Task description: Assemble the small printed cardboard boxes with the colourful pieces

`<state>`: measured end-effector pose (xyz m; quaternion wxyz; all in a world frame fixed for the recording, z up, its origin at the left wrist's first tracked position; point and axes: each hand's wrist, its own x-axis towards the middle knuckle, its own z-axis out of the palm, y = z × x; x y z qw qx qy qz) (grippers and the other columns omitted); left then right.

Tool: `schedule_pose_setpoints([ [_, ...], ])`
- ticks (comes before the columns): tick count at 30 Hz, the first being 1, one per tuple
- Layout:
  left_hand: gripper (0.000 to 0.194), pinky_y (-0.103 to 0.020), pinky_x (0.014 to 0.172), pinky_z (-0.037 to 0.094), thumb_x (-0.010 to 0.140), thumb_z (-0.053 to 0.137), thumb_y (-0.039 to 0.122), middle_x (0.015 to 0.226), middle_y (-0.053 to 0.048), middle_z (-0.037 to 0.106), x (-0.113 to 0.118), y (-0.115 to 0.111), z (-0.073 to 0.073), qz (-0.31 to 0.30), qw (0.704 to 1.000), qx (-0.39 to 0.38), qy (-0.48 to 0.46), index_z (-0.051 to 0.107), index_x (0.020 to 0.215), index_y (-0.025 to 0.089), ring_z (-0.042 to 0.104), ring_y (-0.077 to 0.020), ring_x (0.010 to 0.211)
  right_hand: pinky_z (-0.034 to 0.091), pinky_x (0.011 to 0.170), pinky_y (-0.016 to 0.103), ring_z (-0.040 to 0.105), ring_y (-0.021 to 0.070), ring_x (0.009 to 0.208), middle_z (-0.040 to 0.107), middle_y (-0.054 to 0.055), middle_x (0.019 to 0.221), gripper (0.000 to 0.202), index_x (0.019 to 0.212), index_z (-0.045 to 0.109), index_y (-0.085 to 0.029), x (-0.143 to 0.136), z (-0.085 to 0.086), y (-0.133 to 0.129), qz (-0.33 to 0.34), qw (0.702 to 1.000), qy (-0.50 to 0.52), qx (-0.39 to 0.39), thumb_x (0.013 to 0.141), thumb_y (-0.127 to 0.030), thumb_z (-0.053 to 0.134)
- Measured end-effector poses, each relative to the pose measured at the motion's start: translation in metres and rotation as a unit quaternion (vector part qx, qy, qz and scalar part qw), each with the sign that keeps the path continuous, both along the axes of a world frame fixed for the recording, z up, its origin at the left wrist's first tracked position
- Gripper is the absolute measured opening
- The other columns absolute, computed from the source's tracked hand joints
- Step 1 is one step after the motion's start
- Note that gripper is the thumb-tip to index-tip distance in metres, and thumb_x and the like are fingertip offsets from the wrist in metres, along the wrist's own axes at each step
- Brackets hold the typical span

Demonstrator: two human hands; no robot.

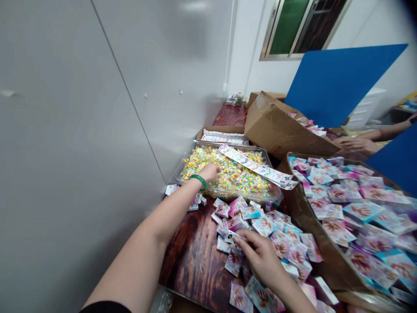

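Observation:
My left hand [211,172], with a green bangle at the wrist, is at the near left part of a clear plastic tray [275,191] filled with small multicoloured packets [234,176]. Its fingers are bent together over the packets; what they hold, if anything, is too small to make out. My right hand [260,254] pinches a small white box [232,237] between thumb and fingers, above a pile of small pink, purple and blue boxes [289,245] on the wooden table [195,256]. A printed white strip [254,164] lies across the tray.
At the right stands a large carton [301,217] full of the small boxes. Behind it a tilted cardboard box [283,126] holds more items. A shallow box of white strips [224,137] is behind the tray. Another person's hands [358,144] show near blue panels [339,82]. A grey wall [97,130] borders the left.

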<state>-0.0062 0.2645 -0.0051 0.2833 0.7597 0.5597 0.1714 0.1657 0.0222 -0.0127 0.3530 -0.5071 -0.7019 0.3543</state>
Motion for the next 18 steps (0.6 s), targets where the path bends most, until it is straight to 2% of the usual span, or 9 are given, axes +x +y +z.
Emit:
schedule_pose_setpoints([
  [4, 0.03, -0.04, 0.082, 0.051, 0.088, 0.054, 0.032, 0.113, -0.008, 0.058, 0.021, 0.003, 0.001, -0.026, 0.997, -0.064, -0.027, 0.056, 0.112, 0.015, 0.059, -0.0196, 0.097, 0.047, 0.068, 0.027, 0.062, 0.0184, 0.072, 0.066, 0.001, 0.075, 0.025, 0.078, 0.061, -0.022, 0.002, 0.001, 0.002, 0.01, 1.0, -0.005, -0.017, 0.09, -0.035, 0.045],
  [8, 0.033, -0.041, 0.084, 0.051, 0.088, 0.053, 0.035, 0.117, -0.007, 0.056, 0.022, -0.001, 0.016, -0.032, 0.99, -0.106, -0.092, 0.056, 0.115, 0.015, 0.057, -0.0236, 0.101, 0.046, 0.068, 0.027, 0.062, 0.0187, 0.074, 0.067, 0.002, 0.078, 0.023, 0.083, 0.062, -0.021, 0.011, -0.002, 0.003, -0.021, 0.999, 0.007, -0.025, 0.089, -0.036, 0.046],
  [10, 0.032, -0.04, 0.081, 0.052, 0.087, 0.055, 0.035, 0.111, -0.007, 0.059, 0.019, -0.009, 0.027, -0.039, 0.983, -0.125, -0.126, 0.058, 0.11, 0.013, 0.059, -0.0226, 0.095, 0.046, 0.063, 0.027, 0.061, 0.0183, 0.069, 0.067, 0.002, 0.077, 0.022, 0.09, 0.063, -0.021, 0.016, -0.002, 0.005, -0.059, 0.997, 0.036, -0.038, 0.087, -0.037, 0.048],
  [12, 0.024, -0.036, 0.076, 0.052, 0.083, 0.061, 0.03, 0.096, -0.006, 0.064, 0.016, -0.024, 0.039, -0.052, 0.975, -0.145, -0.16, 0.062, 0.098, 0.011, 0.062, -0.0183, 0.083, 0.043, 0.052, 0.025, 0.057, 0.0161, 0.058, 0.065, 0.002, 0.072, 0.024, 0.09, 0.062, -0.019, 0.021, -0.001, 0.011, -0.105, 0.99, 0.08, -0.058, 0.084, -0.039, 0.051],
  [15, 0.015, -0.03, 0.071, 0.05, 0.074, 0.069, 0.02, 0.081, -0.004, 0.065, 0.015, -0.062, 0.051, -0.08, 0.956, -0.178, -0.221, 0.064, 0.086, 0.013, 0.061, -0.0118, 0.068, 0.037, 0.044, 0.023, 0.051, 0.0132, 0.049, 0.061, 0.0, 0.065, 0.022, 0.08, 0.061, -0.018, 0.024, 0.004, 0.024, -0.184, 0.968, 0.15, -0.076, 0.076, -0.04, 0.057],
  [16, 0.017, -0.029, 0.07, 0.05, 0.073, 0.069, 0.021, 0.08, -0.004, 0.065, 0.015, -0.077, 0.052, -0.091, 0.943, -0.197, -0.251, 0.064, 0.088, 0.015, 0.061, -0.011, 0.067, 0.036, 0.043, 0.023, 0.05, 0.0128, 0.048, 0.06, 0.0, 0.063, 0.022, 0.078, 0.06, -0.018, 0.023, 0.006, 0.029, -0.207, 0.959, 0.172, -0.085, 0.074, -0.04, 0.059],
  [18, 0.022, -0.028, 0.067, 0.049, 0.07, 0.07, 0.022, 0.078, -0.003, 0.064, 0.015, -0.107, 0.05, -0.104, 0.895, -0.267, -0.342, 0.064, 0.09, 0.015, 0.059, -0.0106, 0.065, 0.035, 0.041, 0.023, 0.048, 0.0122, 0.044, 0.057, -0.002, 0.058, 0.024, 0.077, 0.059, -0.018, 0.02, 0.009, 0.038, -0.226, 0.945, 0.206, -0.12, 0.07, -0.04, 0.061],
])
